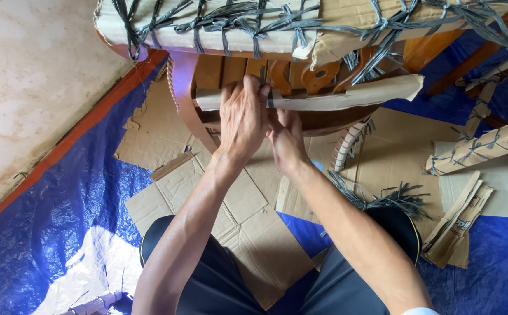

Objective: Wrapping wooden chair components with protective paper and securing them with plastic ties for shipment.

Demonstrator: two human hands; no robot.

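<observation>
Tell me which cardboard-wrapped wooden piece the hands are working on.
The horizontal rail at top centre, under both hands; left hand and right hand press on its cardboard. The wrapped piece tied with grey strips lies untouched at right.

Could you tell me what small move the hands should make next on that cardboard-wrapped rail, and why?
Probably draw the strap snug. Both the left hand and right hand pinch it at the cardboard strip, whose right end looks loose and untied.

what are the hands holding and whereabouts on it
Both the left hand and the right hand grip the cardboard wrap around a rail of the wooden chair, near the wrap's left end.
</observation>
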